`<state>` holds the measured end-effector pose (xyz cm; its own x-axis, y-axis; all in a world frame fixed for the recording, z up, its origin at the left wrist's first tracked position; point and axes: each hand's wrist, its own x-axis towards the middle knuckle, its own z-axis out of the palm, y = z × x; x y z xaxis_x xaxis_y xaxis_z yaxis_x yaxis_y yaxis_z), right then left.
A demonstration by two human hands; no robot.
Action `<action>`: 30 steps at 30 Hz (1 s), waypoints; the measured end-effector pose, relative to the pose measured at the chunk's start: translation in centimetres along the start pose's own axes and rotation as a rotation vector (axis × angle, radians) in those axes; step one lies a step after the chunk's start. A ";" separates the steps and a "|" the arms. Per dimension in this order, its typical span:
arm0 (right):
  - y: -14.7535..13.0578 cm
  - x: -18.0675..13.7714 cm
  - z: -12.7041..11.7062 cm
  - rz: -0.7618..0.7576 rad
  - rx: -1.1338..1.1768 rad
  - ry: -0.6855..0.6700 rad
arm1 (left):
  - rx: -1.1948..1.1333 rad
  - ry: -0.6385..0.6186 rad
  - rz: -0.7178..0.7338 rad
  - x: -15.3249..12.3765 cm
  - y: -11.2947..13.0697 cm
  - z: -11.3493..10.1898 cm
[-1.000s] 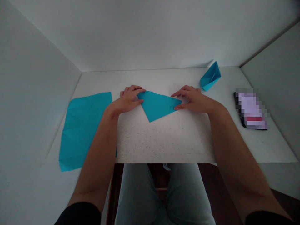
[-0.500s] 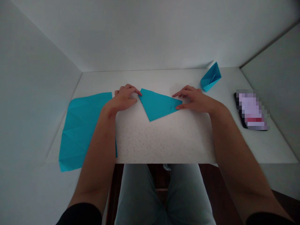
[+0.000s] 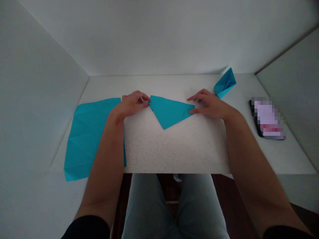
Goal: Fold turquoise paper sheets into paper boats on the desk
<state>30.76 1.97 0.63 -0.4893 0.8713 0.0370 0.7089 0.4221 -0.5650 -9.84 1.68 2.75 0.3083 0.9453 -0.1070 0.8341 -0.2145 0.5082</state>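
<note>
Left hand [image 3: 133, 104]: just left of centre, thumb and forefinger pinching the left corner of the folded turquoise paper [image 3: 170, 113], the other fingers curled in behind.
Right hand [image 3: 211, 105]: right of centre, loosely spread, its thumb resting on the paper's right corner; the forefinger reaches just past the upper edge, so I see no grip there.
Folded turquoise paper: middle of the frame, flat on the white tabletop [image 3: 159, 152], one point towards the person.
Folding so far: the outline is a neat four-sided shape, so I judge some folds are made; it looks flat and unopened, and I can't count its layers.
Open paper form [image 3: 225, 83]: upper right, hollow, against the wall [image 3: 159, 36]; beside it, the flat piece seems well short of such a shape.
Large turquoise sheet [image 3: 87, 129]: left, spread out with faint creases, its lower corner seemingly over the front edge.
In the way: the left forearm [image 3: 109, 159] covers part of that sheet; the right hand sits between the folded paper and the open form.
Phone [image 3: 269, 118]: far right, screen pixelated, well apart from both hands.
Jeans [image 3: 174, 205]: bottom centre, below the front edge.
</note>
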 end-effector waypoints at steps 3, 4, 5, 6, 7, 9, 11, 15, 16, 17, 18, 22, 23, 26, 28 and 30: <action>-0.1 0.0 0.0 -0.008 0.010 0.010 | 0.025 -0.004 -0.001 0.4 0.1 0.3; -0.1 -0.1 0.0 -0.014 0.015 0.013 | 0.043 -0.012 0.009 0.4 0.1 0.4; -0.2 -0.1 0.0 -0.020 0.021 0.015 | 0.058 -0.024 0.024 0.4 0.1 0.5; -0.3 -0.1 0.0 -0.026 0.025 0.017 | 0.070 -0.038 0.043 0.4 0.1 0.6; -0.4 -0.1 0.0 -0.032 0.027 0.019 | 0.079 -0.052 0.062 0.3 0.1 0.6; -0.7 -0.1 0.1 -0.042 0.022 0.018 | 0.088 -0.078 0.096 0.1 0.1 0.6; -1.0 -0.1 0.2 -0.053 0.017 0.012 | 0.087 -0.094 0.115 -0.1 0.2 0.5; -1.3 0.0 0.5 -0.067 0.026 -0.023 | 0.075 -0.106 0.116 -0.3 0.7 0.5; -1.3 0.1 0.5 -0.067 0.026 -0.030 | 0.075 -0.107 0.115 -0.3 0.8 0.5; -1.3 0.1 0.6 -0.066 0.025 -0.033 | 0.078 -0.106 0.116 -0.2 0.9 0.6; -1.4 0.2 0.6 -0.065 0.024 -0.035 | 0.081 -0.105 0.117 -0.2 1.1 0.6; -1.5 0.5 0.7 -0.082 0.032 -0.048 | 0.093 -0.104 0.116 0.0 1.4 0.9; -1.5 0.5 0.7 -0.092 0.031 -0.053 | 0.095 -0.104 0.114 0.1 1.4 0.9; -1.6 0.6 0.7 -0.110 0.023 -0.060 | 0.079 -0.104 0.118 0.1 1.5 0.9; -1.7 0.5 0.7 -0.099 0.036 -0.067 | 0.042 -0.101 0.112 0.2 1.4 0.9; -1.9 0.3 0.7 -0.068 0.066 -0.074 | -0.015 -0.086 0.093 0.2 1.4 1.0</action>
<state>28.91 1.31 1.12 -0.5728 0.8195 0.0172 0.6393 0.4598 -0.6163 -8.19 1.34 2.58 0.4223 0.8968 -0.1316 0.7935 -0.2956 0.5320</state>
